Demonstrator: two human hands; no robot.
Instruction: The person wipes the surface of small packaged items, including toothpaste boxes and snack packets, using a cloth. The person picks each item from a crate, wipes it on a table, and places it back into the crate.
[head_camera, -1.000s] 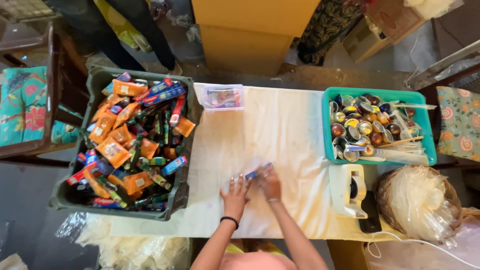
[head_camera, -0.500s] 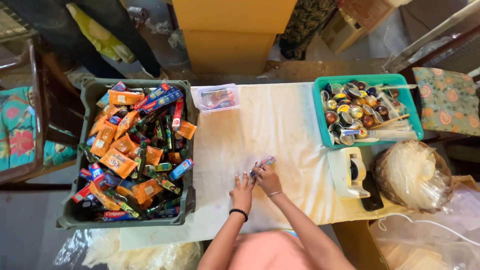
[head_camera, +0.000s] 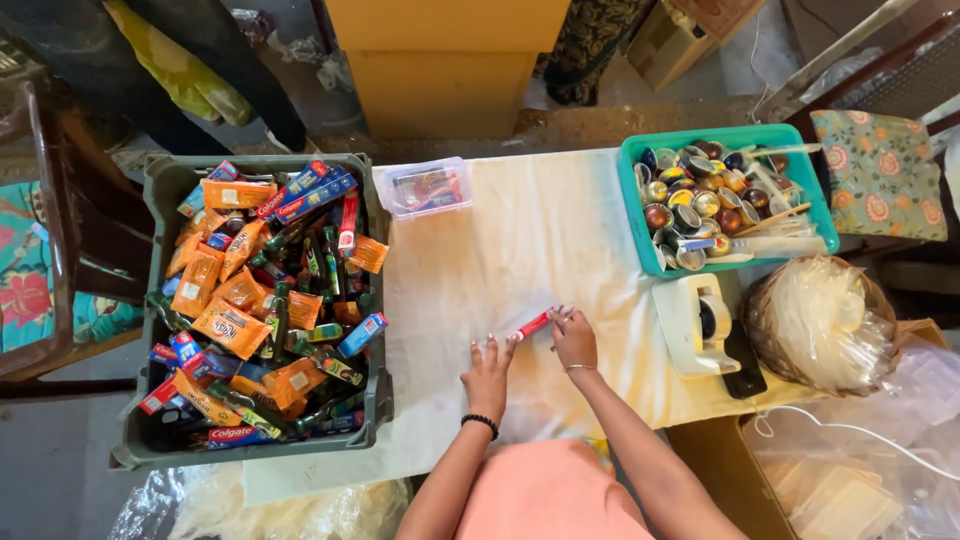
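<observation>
White cloth (head_camera: 540, 230) covers the table under both hands. The left hand (head_camera: 489, 372) lies flat on it, fingers spread, holding nothing. Just to its right, the right hand (head_camera: 574, 336) pinches one end of a small red-and-white tube (head_camera: 533, 325), whose other end points toward the left hand's fingertips and rests on or just above the cloth. Half a second earlier the two hands were close together around a pale, bluish item at that spot; now they sit a little apart and the left one has let go.

Well to the left of the left hand stands a grey crate (head_camera: 160, 440) heaped with orange sachets, boxed tubes and dark green sticks. Beyond the hands, at the far edge of the cloth, sits a small clear plastic box (head_camera: 422, 186). Far right and beyond the right hand is a teal tub (head_camera: 640, 205) of shiny round capsules and sticks; nearer, right of the right hand, a white tape dispenser (head_camera: 692, 322) and a basket of clear bags (head_camera: 822, 322).
</observation>
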